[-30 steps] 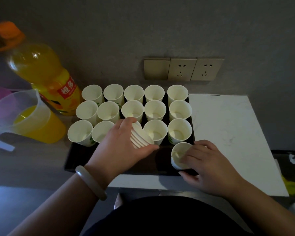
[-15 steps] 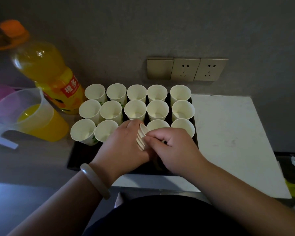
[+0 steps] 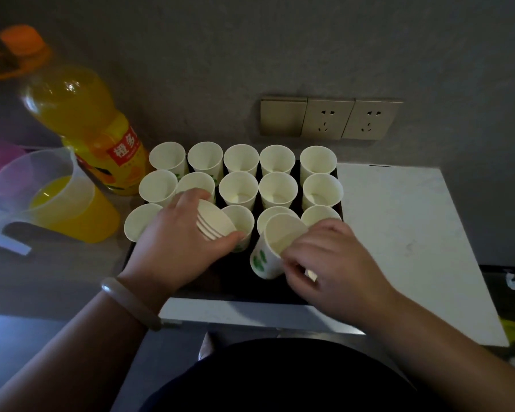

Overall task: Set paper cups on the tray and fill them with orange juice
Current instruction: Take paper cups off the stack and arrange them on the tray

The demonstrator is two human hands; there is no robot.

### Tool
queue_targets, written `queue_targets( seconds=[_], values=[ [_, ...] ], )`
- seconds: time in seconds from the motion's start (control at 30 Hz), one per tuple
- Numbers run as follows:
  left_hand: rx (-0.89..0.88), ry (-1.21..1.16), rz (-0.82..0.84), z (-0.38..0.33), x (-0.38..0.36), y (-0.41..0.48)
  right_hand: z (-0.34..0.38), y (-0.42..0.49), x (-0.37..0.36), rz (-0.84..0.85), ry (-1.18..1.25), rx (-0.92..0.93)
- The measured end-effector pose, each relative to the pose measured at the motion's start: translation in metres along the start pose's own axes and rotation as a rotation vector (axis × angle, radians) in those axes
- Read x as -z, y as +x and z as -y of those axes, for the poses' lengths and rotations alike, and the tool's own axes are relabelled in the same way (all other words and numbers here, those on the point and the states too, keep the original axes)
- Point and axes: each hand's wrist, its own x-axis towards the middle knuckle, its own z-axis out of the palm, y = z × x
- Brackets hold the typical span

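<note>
Our right hand (image 3: 324, 263) has just pulled a fresh cup (image 3: 268, 251) off the stack (image 3: 213, 224) gripped in our left hand (image 3: 173, 248); it pinches that cup, tilted, over the tray's (image 3: 220, 281) front edge; the fourth row grows; the jug (image 3: 57, 203) waits

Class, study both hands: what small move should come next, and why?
Probably the right hand stands its tilted white paper cup with green print upright on the bare front strip of the black tray; the left hand holds more stacked cups.
</note>
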Motion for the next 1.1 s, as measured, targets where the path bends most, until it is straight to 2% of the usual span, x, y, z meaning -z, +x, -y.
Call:
queue_targets(
  seconds=[0.2, 0.43, 1.1],
  values=[
    [-0.023, -0.026, -0.03, 0.002, -0.001, 0.0, -0.009, -0.012, -0.018, 0.146, -0.14, 0.17],
    [-0.039, -0.08, 0.052, 0.001, -0.008, -0.006, -0.016, -0.018, -0.032, 0.297, -0.223, 0.202],
    [-0.057, -0.069, 0.108, 0.002, -0.009, -0.011, -0.014, -0.021, -0.034, 0.35, -0.186, 0.176]
  ],
)
